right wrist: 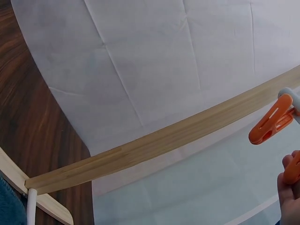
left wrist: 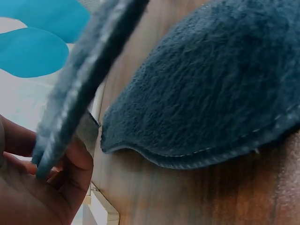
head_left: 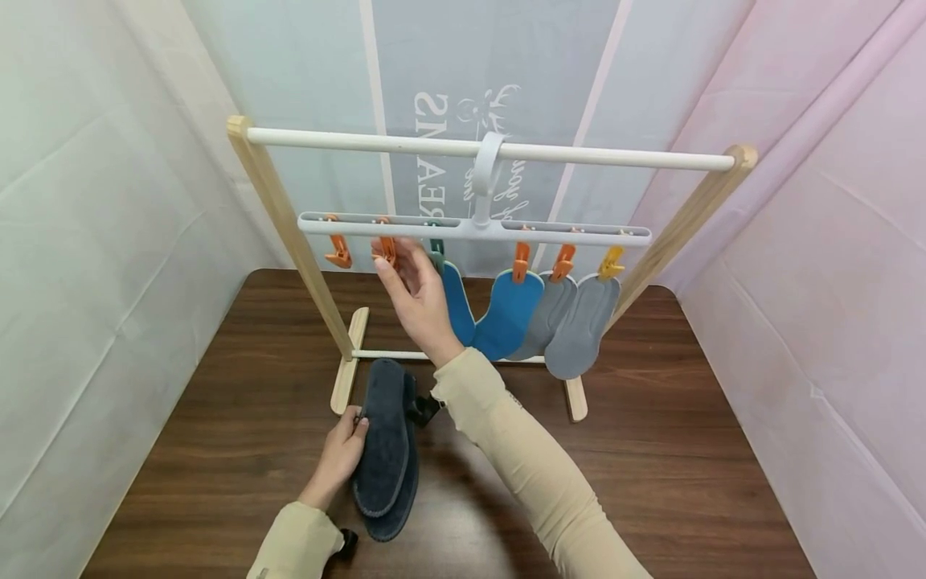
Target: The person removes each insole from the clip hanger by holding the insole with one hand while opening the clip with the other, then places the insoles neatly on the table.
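Note:
My left hand point(head_left: 338, 457) grips the edge of a dark blue-grey fuzzy insole point(head_left: 382, 438), fingers bent round it in the left wrist view. A matching insole point(left wrist: 201, 89) with a stitched edge is behind it, close over the table, partly covered in the head view. My right hand point(head_left: 419, 293) is raised to the hanger and pinches an orange clip point(head_left: 387, 245), the second from the left. Farther left hangs another orange clip point(head_left: 338, 251) with nothing in it. Only some of the right hand's fingers show at the edge of the right wrist view.
A pale grey clip hanger point(head_left: 405, 227) hooks over the white bar point(head_left: 615, 157) of a wooden stand point(head_left: 289, 233). Clipped right of my hand are blue insoles point(head_left: 510, 314) and grey insoles point(head_left: 583, 326). The brown table point(head_left: 673, 458) has white cloth point(head_left: 810, 265) on both sides.

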Motion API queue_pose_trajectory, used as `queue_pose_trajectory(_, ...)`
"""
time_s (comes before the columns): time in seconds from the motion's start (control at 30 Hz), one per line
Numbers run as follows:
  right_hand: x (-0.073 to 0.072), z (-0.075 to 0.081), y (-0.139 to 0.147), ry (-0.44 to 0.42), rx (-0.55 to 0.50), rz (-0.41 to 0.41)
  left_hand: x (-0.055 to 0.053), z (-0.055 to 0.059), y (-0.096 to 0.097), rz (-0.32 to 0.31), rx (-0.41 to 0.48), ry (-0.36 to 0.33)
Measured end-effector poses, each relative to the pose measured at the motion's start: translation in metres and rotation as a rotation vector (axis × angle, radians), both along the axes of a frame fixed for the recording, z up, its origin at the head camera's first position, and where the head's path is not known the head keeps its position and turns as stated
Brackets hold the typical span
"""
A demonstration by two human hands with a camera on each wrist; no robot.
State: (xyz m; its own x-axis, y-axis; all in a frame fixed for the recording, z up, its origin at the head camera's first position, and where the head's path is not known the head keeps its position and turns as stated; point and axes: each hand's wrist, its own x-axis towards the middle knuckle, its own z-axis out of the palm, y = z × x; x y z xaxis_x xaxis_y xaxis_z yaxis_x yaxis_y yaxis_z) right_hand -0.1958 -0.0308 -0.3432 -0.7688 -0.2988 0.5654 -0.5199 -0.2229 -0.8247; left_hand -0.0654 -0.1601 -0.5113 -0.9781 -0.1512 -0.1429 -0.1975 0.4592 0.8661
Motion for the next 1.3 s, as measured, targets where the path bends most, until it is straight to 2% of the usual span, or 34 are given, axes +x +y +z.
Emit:
queue_pose_trajectory(0.23,0.004,0.003,0.001,-0.043,-0.002,0.009,0.005,-0.002,0.004,0.001,0.031,-0.005)
queue_pose_trajectory(0.4,0.002,-0.002,0.001,-0.061,-0.013,0.005,0.008,-0.003,0.009,0.007,0.018,-0.01)
queue_pose_trajectory(0.6,0.003,-0.005,0.004,-0.098,0.0,0.003,0.01,-0.01,0.01,0.029,-0.039,-0.016)
queue_pose_trajectory(0.73,0.004,-0.007,0.006,-0.11,0.017,0.006,0.011,-0.019,0.011,0.018,-0.078,-0.02)
queue_pose_trajectory(0.87,0.01,0.0,0.009,-0.11,0.029,0.013,0.011,-0.024,0.011,0.017,-0.099,-0.015)
queue_pose_trajectory(1.03,0.022,0.013,0.012,-0.124,0.056,0.006,0.012,-0.025,0.01,0.015,-0.139,-0.01)
queue_pose_trajectory(1.3,0.026,0.013,0.014,-0.132,0.064,0.014,0.013,-0.027,0.009,0.013,-0.276,-0.036)
